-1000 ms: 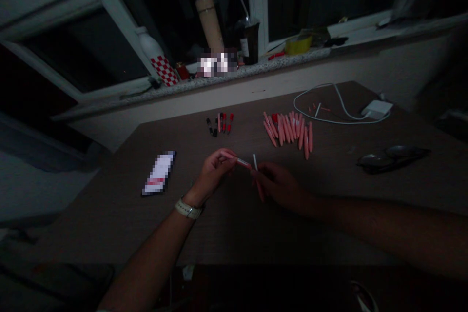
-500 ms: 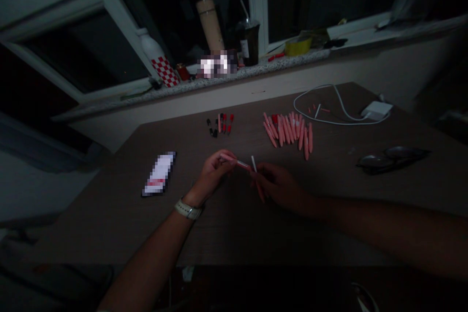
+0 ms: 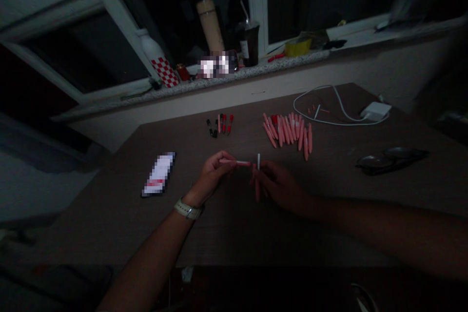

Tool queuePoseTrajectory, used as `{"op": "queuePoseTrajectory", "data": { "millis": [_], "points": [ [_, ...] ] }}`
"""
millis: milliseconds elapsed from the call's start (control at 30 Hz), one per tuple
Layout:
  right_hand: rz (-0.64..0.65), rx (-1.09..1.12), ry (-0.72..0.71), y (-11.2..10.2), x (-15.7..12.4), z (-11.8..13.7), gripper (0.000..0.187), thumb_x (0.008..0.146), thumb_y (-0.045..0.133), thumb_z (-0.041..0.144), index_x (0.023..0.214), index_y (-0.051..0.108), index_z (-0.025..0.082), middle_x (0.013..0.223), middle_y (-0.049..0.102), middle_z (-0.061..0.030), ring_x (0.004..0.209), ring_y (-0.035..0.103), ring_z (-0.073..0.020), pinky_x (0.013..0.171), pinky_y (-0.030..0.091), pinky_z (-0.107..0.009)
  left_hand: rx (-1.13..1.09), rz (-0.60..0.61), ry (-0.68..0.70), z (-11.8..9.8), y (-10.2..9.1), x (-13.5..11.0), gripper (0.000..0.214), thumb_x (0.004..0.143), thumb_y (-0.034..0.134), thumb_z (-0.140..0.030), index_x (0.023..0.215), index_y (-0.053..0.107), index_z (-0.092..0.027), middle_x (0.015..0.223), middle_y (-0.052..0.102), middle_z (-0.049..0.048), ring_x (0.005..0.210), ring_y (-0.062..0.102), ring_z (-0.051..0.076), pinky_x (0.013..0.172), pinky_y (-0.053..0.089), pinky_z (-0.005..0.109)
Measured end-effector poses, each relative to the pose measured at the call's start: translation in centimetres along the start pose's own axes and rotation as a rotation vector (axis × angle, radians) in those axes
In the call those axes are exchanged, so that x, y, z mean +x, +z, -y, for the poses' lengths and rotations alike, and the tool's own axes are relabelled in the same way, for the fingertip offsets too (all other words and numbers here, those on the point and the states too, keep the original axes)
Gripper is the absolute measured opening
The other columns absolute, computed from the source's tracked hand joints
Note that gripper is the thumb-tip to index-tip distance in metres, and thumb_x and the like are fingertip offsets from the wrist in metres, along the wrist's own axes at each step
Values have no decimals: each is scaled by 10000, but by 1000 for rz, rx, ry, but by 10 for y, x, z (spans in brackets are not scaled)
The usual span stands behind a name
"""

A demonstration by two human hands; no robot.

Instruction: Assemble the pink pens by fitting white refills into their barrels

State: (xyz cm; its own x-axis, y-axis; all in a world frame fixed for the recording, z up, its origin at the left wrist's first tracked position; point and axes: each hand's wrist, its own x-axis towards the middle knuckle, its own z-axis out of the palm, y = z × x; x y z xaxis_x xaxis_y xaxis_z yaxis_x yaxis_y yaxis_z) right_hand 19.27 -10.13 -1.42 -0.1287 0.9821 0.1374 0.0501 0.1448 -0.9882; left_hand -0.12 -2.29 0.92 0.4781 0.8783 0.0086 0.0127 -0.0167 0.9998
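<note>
Left forearm: comes in from the bottom edge, with a pale wristwatch (image 3: 187,209) on the wrist.
Left hand (image 3: 214,173): fingers pinched narrow on one end of a pink pen piece (image 3: 236,161), which lies level and points toward the other hand.
Right hand (image 3: 280,185): fingers curled shut around a pink barrel (image 3: 257,187) that hangs down toward the table; a thin white stick (image 3: 259,161) stands upright at the fingertips. In this dim light I cannot tell which fingers grip the stick.
Where the pieces are: just above the table (image 3: 226,234) near its middle, with the tip of the left hand's piece just beside the white stick.
Left of the hands: a flat blurred-out rectangle (image 3: 160,173) lies on the table.
Right of the hands: a pair of dark glasses (image 3: 391,157), well apart from the hands.
Beyond the hands: a row of pink barrels (image 3: 288,129) lies side by side; to its left is a small cluster of red and black pen bits (image 3: 220,124).
Far right corner: a looped white cable (image 3: 329,107) runs to a white charger block (image 3: 376,109).
Windowsill (image 3: 256,69): a white bottle with a red checked label (image 3: 157,58), a tall beige cylinder (image 3: 210,22), a dark cup with a straw (image 3: 250,39) and something yellow (image 3: 298,47).
</note>
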Motion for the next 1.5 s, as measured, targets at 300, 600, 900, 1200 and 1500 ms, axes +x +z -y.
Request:
{"op": "queuePoseTrajectory", "data": {
  "millis": [300, 600, 900, 1200, 1500],
  "points": [
    [-92, 91, -24, 0, -3, 1, 286, 955, 479, 468, 971, 555, 192, 712, 623, 17, 484, 506, -83, 447, 384, -208, 65, 158, -58, 0, 3, -2, 255, 779, 759, -304, 833, 564, -149, 751, 641, -4, 629, 547, 80, 561, 362, 174],
    [-195, 105, -45, -1, -3, 1, 267, 927, 524, 475, 951, 541, 209, 745, 617, -2, 546, 521, -104, 450, 388, -207, 219, 261, -51, 0, 1, -3, 270, 806, 726, -326, 1022, 700, -165, 1000, 722, 86, 876, 662, 188, 743, 484, 270],
    [-176, 94, -85, -1, -4, 8, 234, 938, 519, 450, 930, 536, 217, 682, 607, 12, 537, 529, -113, 515, 450, -235, 206, 330, -31, 2, 4, -3, 231, 834, 698, -307, 1025, 701, -178, 1031, 723, 88, 934, 669, 193, 833, 495, 311],
    [-130, 80, -129, 0, -2, 3, 247, 934, 523, 457, 972, 554, 216, 778, 666, 1, 555, 580, -110, 564, 480, -250, 243, 342, -5, 4, 6, -3, 242, 843, 687, -310, 1036, 682, -164, 1019, 705, 86, 919, 653, 192, 797, 489, 282],
    [-109, 59, -138, -1, 0, -3, 244, 935, 526, 449, 972, 581, 214, 723, 663, 11, 539, 574, -116, 555, 456, -252, 227, 332, -6, 4, 9, -4, 236, 841, 689, -300, 1038, 667, -172, 1017, 694, 81, 939, 641, 194, 806, 483, 289]
  ]
}}
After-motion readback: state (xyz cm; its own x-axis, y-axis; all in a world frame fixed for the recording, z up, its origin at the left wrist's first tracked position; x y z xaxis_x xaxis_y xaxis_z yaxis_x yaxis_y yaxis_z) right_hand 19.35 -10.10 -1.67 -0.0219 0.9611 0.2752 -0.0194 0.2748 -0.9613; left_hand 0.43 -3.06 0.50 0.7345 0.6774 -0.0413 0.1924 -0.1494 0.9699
